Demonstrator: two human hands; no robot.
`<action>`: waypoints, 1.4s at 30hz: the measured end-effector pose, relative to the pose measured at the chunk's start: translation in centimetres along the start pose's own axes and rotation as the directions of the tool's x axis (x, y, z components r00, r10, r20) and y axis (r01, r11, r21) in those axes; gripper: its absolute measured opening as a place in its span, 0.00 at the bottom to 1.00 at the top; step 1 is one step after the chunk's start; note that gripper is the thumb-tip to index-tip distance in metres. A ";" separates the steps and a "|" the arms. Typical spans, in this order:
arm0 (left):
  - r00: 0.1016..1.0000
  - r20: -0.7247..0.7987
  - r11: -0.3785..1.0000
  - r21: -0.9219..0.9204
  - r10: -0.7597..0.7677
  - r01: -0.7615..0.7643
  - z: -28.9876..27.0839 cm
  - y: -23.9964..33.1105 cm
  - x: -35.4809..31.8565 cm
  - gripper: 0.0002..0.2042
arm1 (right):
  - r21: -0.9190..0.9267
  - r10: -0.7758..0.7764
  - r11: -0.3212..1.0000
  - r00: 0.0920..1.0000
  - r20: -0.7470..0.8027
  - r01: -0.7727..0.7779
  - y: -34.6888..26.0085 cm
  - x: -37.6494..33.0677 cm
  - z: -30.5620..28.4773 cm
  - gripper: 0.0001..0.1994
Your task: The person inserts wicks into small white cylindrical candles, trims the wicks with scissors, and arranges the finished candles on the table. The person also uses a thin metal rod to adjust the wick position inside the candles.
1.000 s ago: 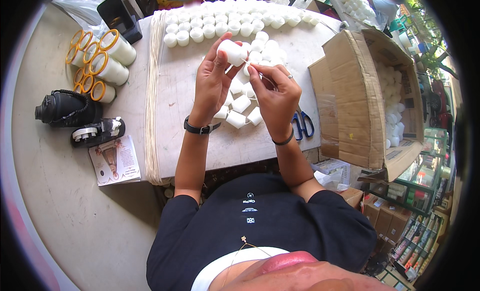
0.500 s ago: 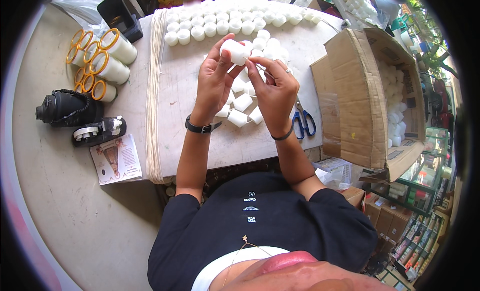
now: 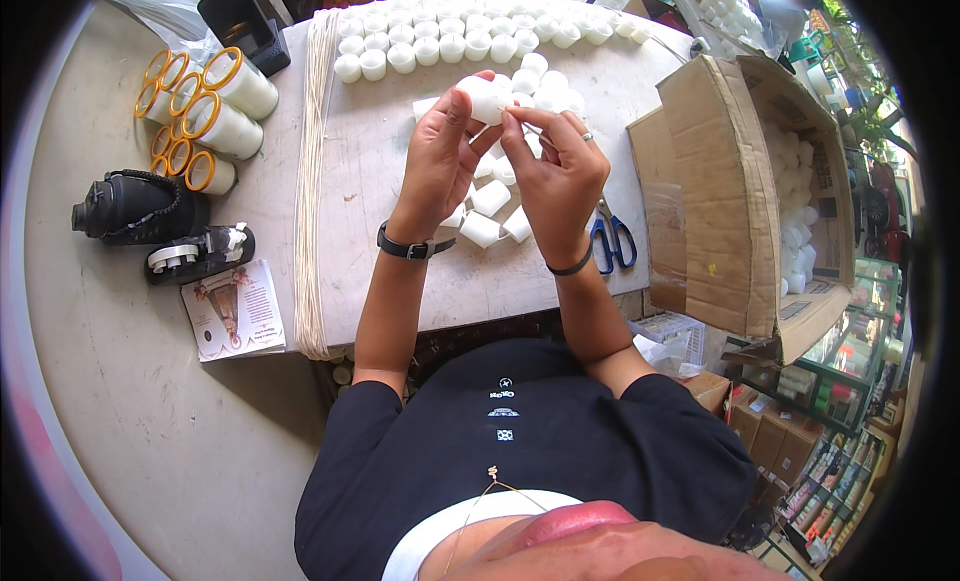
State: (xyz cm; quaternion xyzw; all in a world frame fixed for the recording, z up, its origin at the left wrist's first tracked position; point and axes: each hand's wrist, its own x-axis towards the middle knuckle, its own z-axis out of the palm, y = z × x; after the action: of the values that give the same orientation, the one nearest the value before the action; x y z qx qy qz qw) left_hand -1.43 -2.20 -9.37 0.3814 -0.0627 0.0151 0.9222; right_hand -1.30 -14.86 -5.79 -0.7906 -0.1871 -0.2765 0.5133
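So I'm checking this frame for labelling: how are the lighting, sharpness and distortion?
Head view: even daylight, soft shadows under the left hand and right hand, both sharp around the white candle; fisheye bends the cardboard box and the table edge; black vignette at the corners; the person's chin is blurred at the bottom.

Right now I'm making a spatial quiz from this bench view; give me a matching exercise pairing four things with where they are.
Things:
1. white cup
2. scissors
3. cardboard box
4. black bottle

Places:
A. on its side at the person's far left
B. open at the person's right
C. held up in both hands
D. flat on the board by the right wrist

Pairs: 1-C, 2-D, 3-B, 4-A
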 end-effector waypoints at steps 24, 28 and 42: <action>0.999 -0.013 0.999 0.011 0.050 -0.049 -0.2 -0.6 0.2 0.28 | 0.164 0.188 0.967 0.980 0.072 -0.197 -0.2 -0.5 0.4 0.07; 0.998 -0.008 0.998 -0.022 0.055 -0.055 -0.3 -0.7 0.3 0.27 | 0.195 0.098 0.974 0.991 0.096 -0.115 1.0 -0.5 0.7 0.07; 0.996 -0.009 0.996 0.028 0.084 -0.084 -0.4 -0.8 0.3 0.34 | 0.367 0.213 0.905 0.976 0.042 -0.213 1.0 -0.7 0.5 0.13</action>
State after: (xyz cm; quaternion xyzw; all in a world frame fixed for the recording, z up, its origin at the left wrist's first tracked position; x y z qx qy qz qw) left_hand -1.00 -2.46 -10.16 0.3910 -0.0739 0.0567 0.9157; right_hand -1.16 -14.78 -7.06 -0.6956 -0.1485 -0.1783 0.6799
